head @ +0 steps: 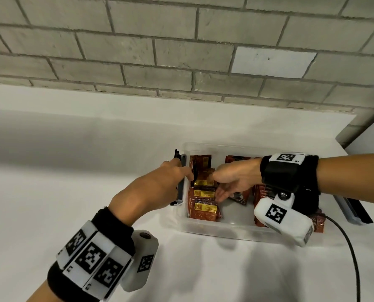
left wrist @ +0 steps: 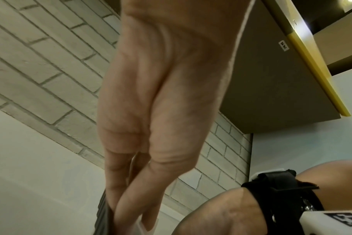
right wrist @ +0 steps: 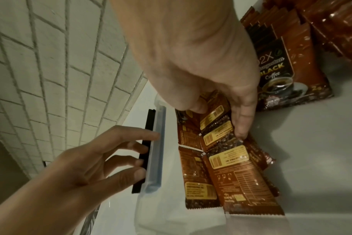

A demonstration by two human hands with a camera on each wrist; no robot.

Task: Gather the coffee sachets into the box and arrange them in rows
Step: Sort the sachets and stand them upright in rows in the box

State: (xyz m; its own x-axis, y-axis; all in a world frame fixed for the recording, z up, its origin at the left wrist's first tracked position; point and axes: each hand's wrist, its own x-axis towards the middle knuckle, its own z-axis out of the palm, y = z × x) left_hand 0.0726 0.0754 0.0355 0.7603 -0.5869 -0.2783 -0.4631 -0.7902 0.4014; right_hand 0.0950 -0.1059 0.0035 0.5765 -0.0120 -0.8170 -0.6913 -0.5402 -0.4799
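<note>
A clear plastic box stands on the white counter. Brown coffee sachets lie overlapped in a row along its left side, label side down. More sachets stand stacked at its right and back. My right hand reaches into the box and pinches the far sachet of the row between thumb and fingers. My left hand is outside the left wall. Its nearly straight fingers press the black clip there.
A few sachets lie on the counter just right of the box. A grey and black strip lies further right. A black cable trails over the counter at the front right. A brick wall rises behind the counter.
</note>
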